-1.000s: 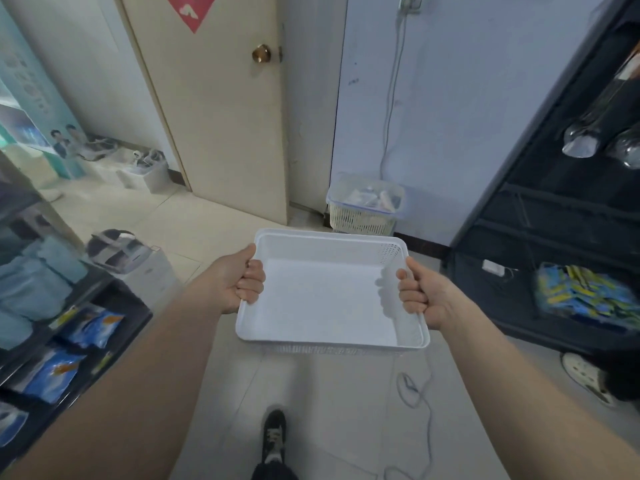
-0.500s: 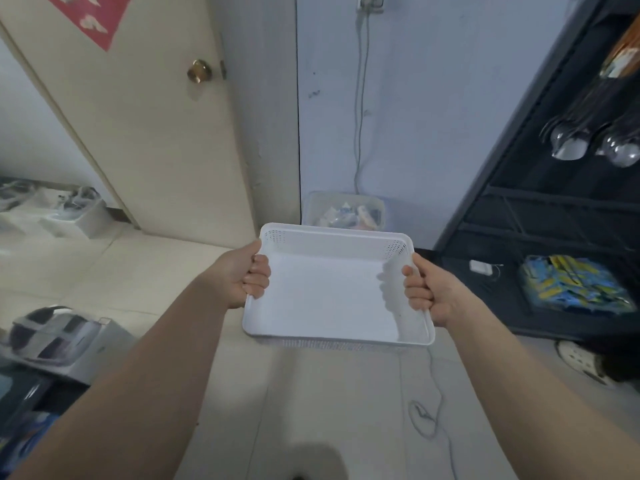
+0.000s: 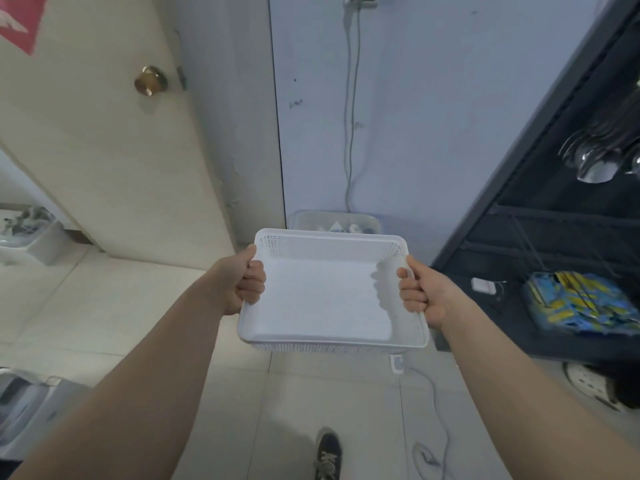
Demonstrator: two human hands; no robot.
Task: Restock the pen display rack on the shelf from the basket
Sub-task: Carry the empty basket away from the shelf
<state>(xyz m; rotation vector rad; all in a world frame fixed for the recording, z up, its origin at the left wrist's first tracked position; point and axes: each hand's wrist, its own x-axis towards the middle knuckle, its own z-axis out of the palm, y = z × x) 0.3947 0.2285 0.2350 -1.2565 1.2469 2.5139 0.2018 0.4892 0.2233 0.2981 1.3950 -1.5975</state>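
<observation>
I carry a white plastic basket (image 3: 329,292) level in front of me, above the tiled floor. Nothing lies inside it. My left hand (image 3: 242,282) grips its left rim with fingers curled over the edge. My right hand (image 3: 420,291) grips the right rim the same way. A dark metal shelf unit (image 3: 540,216) stands at the right. No pen rack is in view.
A cream door (image 3: 104,140) with a brass knob (image 3: 150,80) is at the left. A clear bin (image 3: 334,221) sits against the wall behind the basket. On the shelf lie blue-yellow packets (image 3: 581,301) and hanging spoons (image 3: 595,164). A white cable (image 3: 434,407) trails on the floor.
The view has swung right and closer to the wall and shelf. The basket stays held in both hands. My shoe has come into view at the bottom.
</observation>
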